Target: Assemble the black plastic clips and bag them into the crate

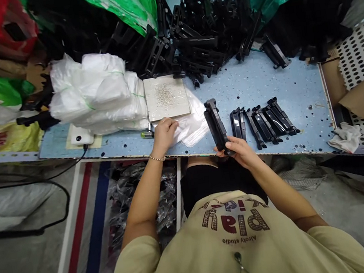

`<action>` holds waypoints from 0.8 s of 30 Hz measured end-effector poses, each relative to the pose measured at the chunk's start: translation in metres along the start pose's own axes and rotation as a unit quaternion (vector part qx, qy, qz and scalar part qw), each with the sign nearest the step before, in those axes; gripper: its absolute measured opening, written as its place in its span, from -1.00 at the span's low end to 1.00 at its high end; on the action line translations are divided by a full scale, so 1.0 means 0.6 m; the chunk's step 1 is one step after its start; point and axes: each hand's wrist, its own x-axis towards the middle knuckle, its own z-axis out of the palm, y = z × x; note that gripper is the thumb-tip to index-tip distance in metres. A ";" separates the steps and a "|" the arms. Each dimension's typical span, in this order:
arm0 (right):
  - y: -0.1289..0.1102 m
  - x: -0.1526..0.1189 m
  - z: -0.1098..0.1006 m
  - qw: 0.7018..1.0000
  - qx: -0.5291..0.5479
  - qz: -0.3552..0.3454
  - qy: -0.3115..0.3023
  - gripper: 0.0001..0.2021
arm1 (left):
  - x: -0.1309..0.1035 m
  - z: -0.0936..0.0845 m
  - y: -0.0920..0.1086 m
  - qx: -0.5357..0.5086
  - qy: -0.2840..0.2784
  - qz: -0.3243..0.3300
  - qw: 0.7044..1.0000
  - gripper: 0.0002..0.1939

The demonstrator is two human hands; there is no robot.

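Observation:
My right hand (241,150) is closed around the lower end of a black plastic part (215,125), long and bracket-like, tilted over the table's front edge. My left hand (165,134) pinches the near edge of a clear plastic bag (185,127) that lies on the table with others under and beside it. A white square board (166,97) with small specks on it rests on the bags' far side. To the right of the held part, several similar black parts (266,121) lie in a row.
A tall stack of bundled clear bags (97,93) stands at the left, near a white device (80,134) with a cable. Heaped black parts (203,36) fill the back, between green sacks (126,4). Below the table's edge sits a crate of bagged black items (143,203).

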 end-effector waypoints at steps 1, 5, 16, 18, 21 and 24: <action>0.004 0.005 0.006 1.000 0.010 0.003 -0.005 -0.57 | 0.006 -0.003 0.003 -0.043 -0.009 -0.023 0.999 -0.88; 0.010 0.027 0.024 0.998 0.054 0.007 -0.027 -0.59 | 0.006 -0.006 0.012 -0.193 -0.048 -0.113 0.974 -0.79; 0.007 0.074 0.051 0.992 0.108 0.028 -0.061 -0.63 | -0.011 0.014 0.016 0.035 -0.004 0.029 0.999 -0.90; 0.011 0.074 0.048 0.992 0.110 0.030 -0.055 -0.64 | -0.001 0.006 0.017 0.013 -0.033 0.023 0.999 -0.93; 0.012 0.084 0.053 0.991 0.118 0.024 -0.062 -0.64 | 0.020 -0.011 0.020 -0.063 -0.094 -0.020 0.993 -0.96; 0.010 0.112 0.072 0.985 0.152 -0.013 -0.078 -0.64 | 0.031 -0.018 0.032 -0.064 -0.113 -0.019 0.991 -0.87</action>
